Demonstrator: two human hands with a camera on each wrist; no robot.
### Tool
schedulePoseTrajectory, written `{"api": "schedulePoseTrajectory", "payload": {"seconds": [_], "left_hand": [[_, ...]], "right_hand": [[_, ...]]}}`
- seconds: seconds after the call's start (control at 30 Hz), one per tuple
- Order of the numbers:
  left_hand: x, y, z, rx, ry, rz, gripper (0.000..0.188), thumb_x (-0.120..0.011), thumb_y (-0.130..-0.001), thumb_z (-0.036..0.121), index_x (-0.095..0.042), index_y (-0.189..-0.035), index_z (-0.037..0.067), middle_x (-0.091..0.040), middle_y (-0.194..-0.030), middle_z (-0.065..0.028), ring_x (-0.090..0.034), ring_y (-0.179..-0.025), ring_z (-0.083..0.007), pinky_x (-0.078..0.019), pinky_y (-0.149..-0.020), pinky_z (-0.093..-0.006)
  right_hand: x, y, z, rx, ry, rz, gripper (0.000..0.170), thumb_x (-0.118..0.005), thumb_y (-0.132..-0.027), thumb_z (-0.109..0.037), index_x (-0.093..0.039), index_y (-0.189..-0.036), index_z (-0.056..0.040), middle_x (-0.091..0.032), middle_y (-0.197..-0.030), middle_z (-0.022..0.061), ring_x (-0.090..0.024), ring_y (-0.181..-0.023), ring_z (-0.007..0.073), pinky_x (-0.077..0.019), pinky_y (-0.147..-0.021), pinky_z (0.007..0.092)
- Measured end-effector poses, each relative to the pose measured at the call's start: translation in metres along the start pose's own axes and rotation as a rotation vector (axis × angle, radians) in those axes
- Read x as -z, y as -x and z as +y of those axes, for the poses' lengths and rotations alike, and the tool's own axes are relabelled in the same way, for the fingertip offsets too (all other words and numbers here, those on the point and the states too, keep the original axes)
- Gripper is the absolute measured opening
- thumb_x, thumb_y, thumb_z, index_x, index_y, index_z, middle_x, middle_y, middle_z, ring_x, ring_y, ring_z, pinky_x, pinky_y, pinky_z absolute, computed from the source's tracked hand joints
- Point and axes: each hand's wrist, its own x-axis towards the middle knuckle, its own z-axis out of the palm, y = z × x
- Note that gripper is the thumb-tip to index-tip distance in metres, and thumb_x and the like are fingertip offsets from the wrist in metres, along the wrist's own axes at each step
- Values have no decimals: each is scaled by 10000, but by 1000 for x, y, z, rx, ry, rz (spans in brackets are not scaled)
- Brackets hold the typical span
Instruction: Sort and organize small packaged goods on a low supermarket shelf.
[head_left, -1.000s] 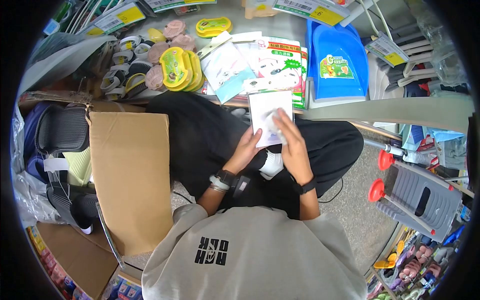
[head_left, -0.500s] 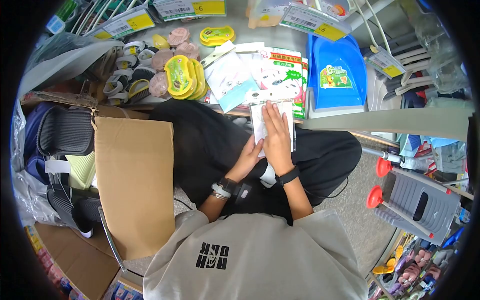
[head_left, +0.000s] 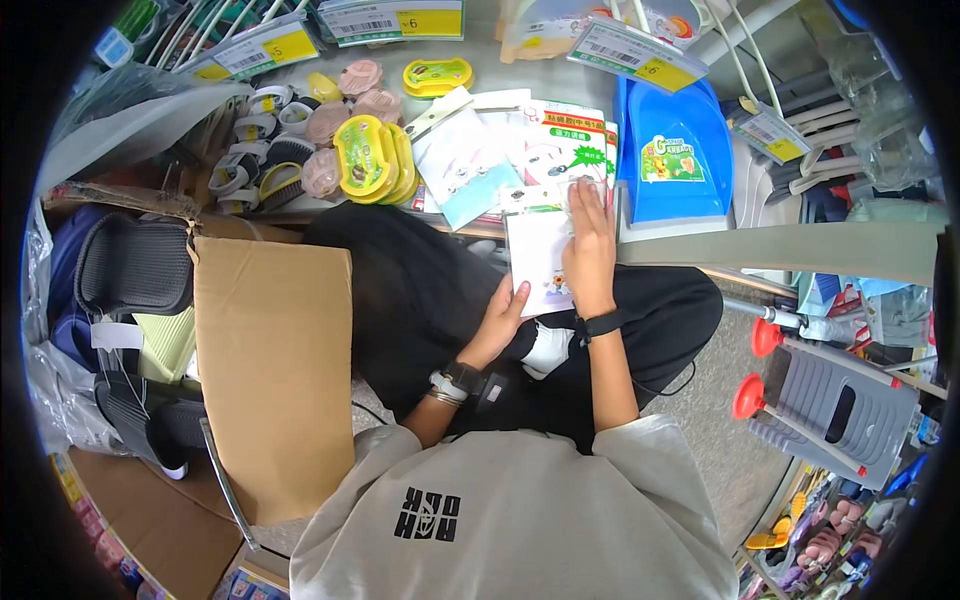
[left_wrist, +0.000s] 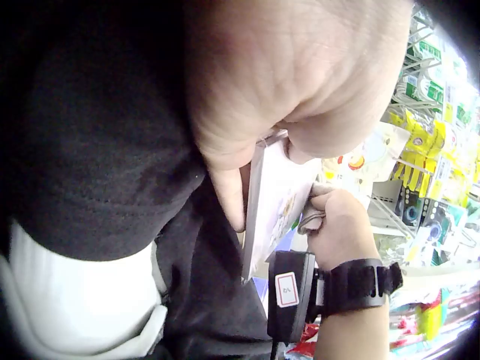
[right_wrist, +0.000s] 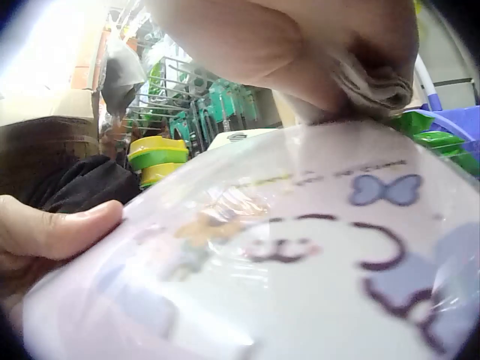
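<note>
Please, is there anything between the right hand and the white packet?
Only a folded cloth, pinched in the right hand near the edge of the white packet. Nothing else visible stands between them.

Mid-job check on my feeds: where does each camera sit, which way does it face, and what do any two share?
Head: worn on the head, facing forward and down at the left hand, right hand and white packet; shows arms, shirt and trousers.
Left wrist: facing the packet's edge; left hand large on top, right hand beyond.
Right wrist: facing across the packet's printed face; right hand above, part of the left at left.
Shared: both wrist views show the packet and the cloth in the right hand.
</note>
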Motion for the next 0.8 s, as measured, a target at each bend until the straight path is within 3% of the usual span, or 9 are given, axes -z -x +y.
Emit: {"api": "schedulePoseTrajectory", "payload": {"seconds": [0.1, 0.2, 0.3, 0.4, 0.5, 0.6, 0.63, 0.8], "left_hand": [[1, -1, 0, 18, -34, 1, 419, -424, -1029, 248, -348, -1364, 9, -505, -1275, -97, -531, -1158, -161, -488, -961, -347], [5, -1, -3, -5, -84, -32, 508, -424, -1026, 204, -220, -1471, 69, -391, -1420, -97, -447, -1265, -170, -456, -1000, -357], [10, -2, -11, -17, -74, -25, 523, -408, -1026, 151, -181, -1492, 80, -357, -1452, -94, -426, -1284, -165, -449, -998, -326], [12, -6, -13, -84, -146, -37, 520, -405, -1027, 146, -183, -1490, 67, -362, -1445, -97, -426, -1285, -165, -450, -988, -304], [5, -3, -5, -42, -84, -41, 491, -414, -1028, 188, -233, -1462, 45, -406, -1403, -93, -456, -1255, -157, -457, -985, -315], [4, -4, -8, -24, 11, -19, 454, -440, -1026, 244, -335, -1404, 14, -508, -1281, -83, -521, -1147, -135, -472, -941, -302], [3, -3, -7, -21, 3, -15, 453, -440, -1026, 248, -339, -1399, 12, -514, -1272, -85, -527, -1138, -135, -475, -938, -301], [2, -1, -5, -28, -19, -17, 442, -437, -1027, 252, -356, -1385, 7, -528, -1250, -99, -542, -1117, -141, -483, -927, -296]], "right_hand": [[-6, 1, -19, 48, -40, -40, 584, -463, -720, 126, -493, -1300, 64, -468, -1385, 224, -417, -1320, 343, -237, -1125, 485], [-16, 6, -43, 64, -148, -94, 610, -463, -711, 125, -478, -1318, 63, -442, -1407, 227, -387, -1342, 343, -230, -1129, 481], [-16, 9, -59, 73, -190, -113, 626, -447, -715, 133, -474, -1333, 37, -429, -1429, 193, -396, -1334, 346, -256, -1119, 475], [-17, 9, -54, 94, -174, -118, 635, -442, -719, 130, -485, -1339, 1, -458, -1416, 160, -416, -1325, 321, -264, -1114, 483], [-11, 6, -41, 94, -104, -110, 648, -450, -711, 131, -496, -1338, -24, -487, -1396, 136, -439, -1312, 291, -258, -1113, 494], [-6, 0, -23, 50, -35, -91, 643, -446, -708, 134, -502, -1329, -22, -501, -1383, 133, -452, -1301, 285, -258, -1113, 493], [-2, -2, -20, 31, -19, -77, 553, -476, -730, 105, -551, -1269, 6, -544, -1333, 146, -481, -1275, 273, -245, -1124, 475], [0, -6, 5, -48, -58, -16, 612, -412, -707, 160, -540, -1284, 4, -508, -1375, 134, -445, -1301, 296, -253, -1118, 490]]}}
